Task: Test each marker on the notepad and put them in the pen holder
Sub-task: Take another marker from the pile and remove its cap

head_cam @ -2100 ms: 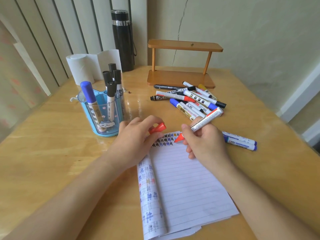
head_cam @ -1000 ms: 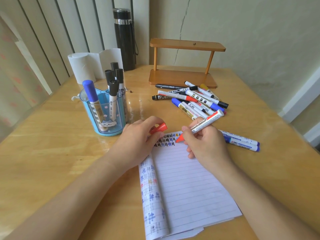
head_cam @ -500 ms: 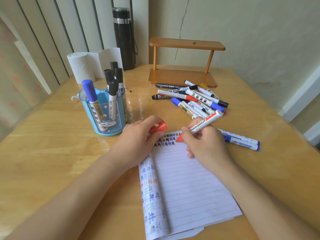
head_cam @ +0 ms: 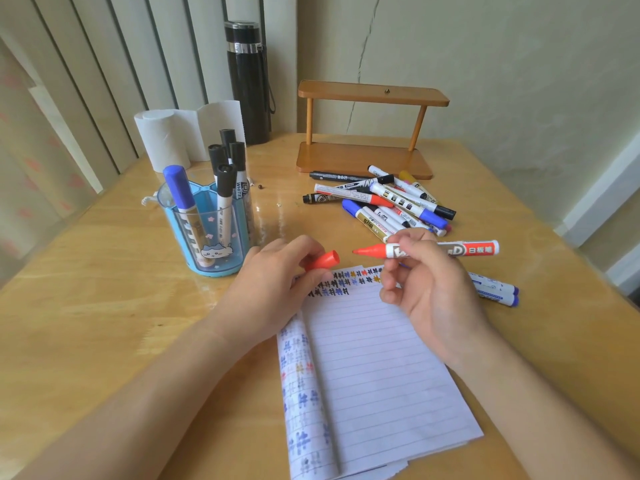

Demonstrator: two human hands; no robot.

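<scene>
My right hand (head_cam: 429,289) holds an uncapped red marker (head_cam: 467,250) level above the notepad (head_cam: 374,368), tip pointing left. Its red cap (head_cam: 323,260) is pinched in my left hand (head_cam: 273,285), which rests on the pad's top left corner, a short gap from the tip. The lined page carries rows of small coloured test marks along its top. A blue pen holder (head_cam: 207,230) at the left holds several markers, one with a blue cap and the others black-capped. A pile of loose markers (head_cam: 388,202) lies behind my hands.
Two blue-capped markers (head_cam: 495,291) lie to the right of my right hand. A wooden shelf stand (head_cam: 367,133) is at the back, a black flask (head_cam: 247,84) and rolled white paper (head_cam: 173,136) at the back left. The wooden table (head_cam: 104,306) ends at the right.
My right hand has lifted the red marker off the page and turned it level, tip toward the cap. The left hand with the cap has stayed where it was.
</scene>
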